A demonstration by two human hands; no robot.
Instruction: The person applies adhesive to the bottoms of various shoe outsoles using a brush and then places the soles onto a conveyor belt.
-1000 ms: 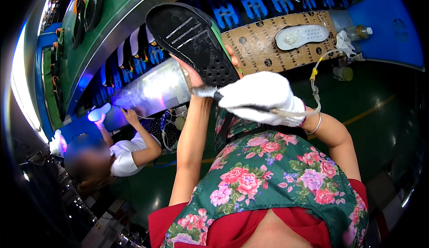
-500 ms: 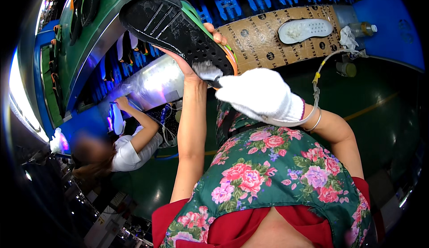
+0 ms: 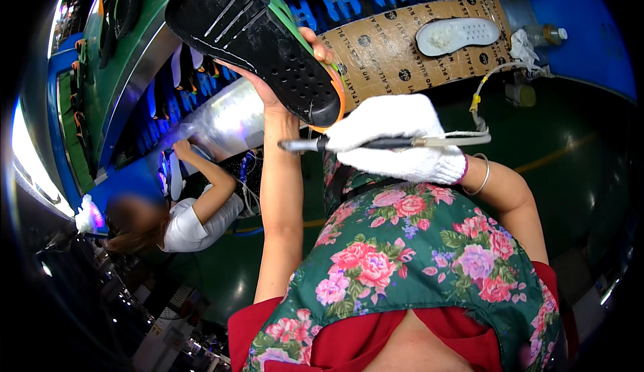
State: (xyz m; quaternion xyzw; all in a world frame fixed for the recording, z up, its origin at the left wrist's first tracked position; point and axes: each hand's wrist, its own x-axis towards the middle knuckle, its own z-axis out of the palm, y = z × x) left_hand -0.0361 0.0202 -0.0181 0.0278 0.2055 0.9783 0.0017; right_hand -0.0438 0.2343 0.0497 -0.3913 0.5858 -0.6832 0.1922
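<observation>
Shoe [image 3: 261, 57], turned with its black underside in view, lies in the left grip [image 3: 265, 93] and reaches well past it, outward and to the left. That grip is closed around the shoe from below: the thumb side presses along the left edge, and fingertips curl over the green right edge, so the shoe is pinched between them. Its grooved wide end is farthest from the left grip; the end with small holes and an orange rim comes back over the wrist.

Just right of that orange end is the right grip [image 3: 389, 127], in a white glove, its fingers pressed together on a dark-handled brush [image 3: 302, 145]. The bristles point left of the right grip, in front of the left forearm and clear of the shoe; I cannot tell whether they touch the arm. From the back of the brush a pale tube [image 3: 477, 114] bends up and away, right of the right grip.

Farther out, beyond both grips, cardboard [image 3: 365, 70] covers part of the surface. A white sole [image 3: 459, 36] rests on it, beyond and right of the right grip, with a crumpled white cloth [image 3: 525, 46] and a clear bottle [image 3: 547, 35] farther right. Well left of the left grip, a co-worker in a white sleeve [image 3: 201, 228] reaches toward the surface.
</observation>
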